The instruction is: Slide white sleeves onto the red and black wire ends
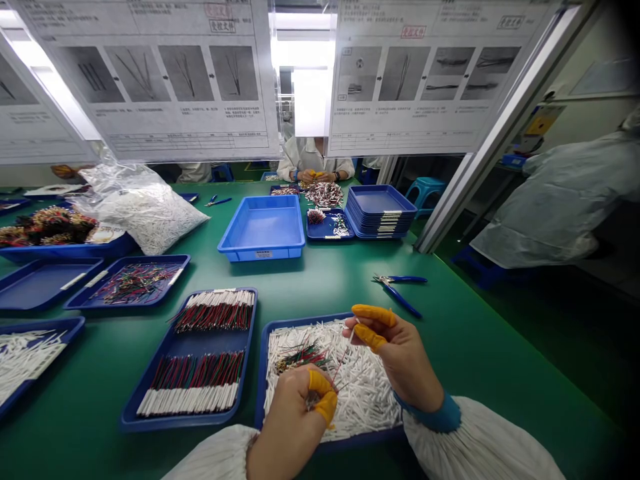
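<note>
Over the blue tray [261,380] of white tubes [370,400], in the head view, the left hand [297,403] pinches thin wires [341,366], and the right hand [403,350] pinches one small white piece [352,334]. The wires seem light, flexible and easily bent; a gentle hold near one end should suit them.

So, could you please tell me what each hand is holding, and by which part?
The left hand pinches thin wires; exactly where along them is hidden. The right hand appears to pinch a white tube near its upper end.
</note>
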A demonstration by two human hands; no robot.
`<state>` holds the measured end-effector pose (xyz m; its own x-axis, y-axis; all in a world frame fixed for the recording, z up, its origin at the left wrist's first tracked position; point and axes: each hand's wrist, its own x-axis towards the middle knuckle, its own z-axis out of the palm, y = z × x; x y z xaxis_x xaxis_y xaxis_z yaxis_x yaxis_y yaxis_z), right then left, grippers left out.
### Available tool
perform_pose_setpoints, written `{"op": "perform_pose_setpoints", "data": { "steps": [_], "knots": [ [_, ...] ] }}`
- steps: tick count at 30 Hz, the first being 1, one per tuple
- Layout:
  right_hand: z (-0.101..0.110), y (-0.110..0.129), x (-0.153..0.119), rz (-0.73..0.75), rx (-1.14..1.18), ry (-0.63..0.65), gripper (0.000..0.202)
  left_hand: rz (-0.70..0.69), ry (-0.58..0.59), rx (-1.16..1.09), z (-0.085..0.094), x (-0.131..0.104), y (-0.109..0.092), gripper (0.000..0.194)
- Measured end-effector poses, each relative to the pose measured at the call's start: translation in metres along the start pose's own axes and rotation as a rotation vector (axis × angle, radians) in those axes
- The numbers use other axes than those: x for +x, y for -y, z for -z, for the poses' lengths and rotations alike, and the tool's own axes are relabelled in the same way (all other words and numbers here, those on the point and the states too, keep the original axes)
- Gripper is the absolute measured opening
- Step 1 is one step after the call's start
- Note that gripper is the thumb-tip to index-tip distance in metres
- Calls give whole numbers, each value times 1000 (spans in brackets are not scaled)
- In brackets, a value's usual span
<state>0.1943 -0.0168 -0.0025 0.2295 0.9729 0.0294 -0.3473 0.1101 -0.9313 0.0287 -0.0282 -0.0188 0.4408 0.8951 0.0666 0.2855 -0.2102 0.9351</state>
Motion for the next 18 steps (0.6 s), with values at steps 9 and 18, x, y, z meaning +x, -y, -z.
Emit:
{"op": "perform_pose_setpoints", "data": {
  "steps": [9, 18],
  "knots": [
    [0, -2, -2, 71, -70, 7, 17, 3, -10, 5, 1, 0, 1, 15],
    [3, 1, -2, -56, -64, 91, 14, -4, -8, -10, 1, 0, -1, 14]
  ]
}}
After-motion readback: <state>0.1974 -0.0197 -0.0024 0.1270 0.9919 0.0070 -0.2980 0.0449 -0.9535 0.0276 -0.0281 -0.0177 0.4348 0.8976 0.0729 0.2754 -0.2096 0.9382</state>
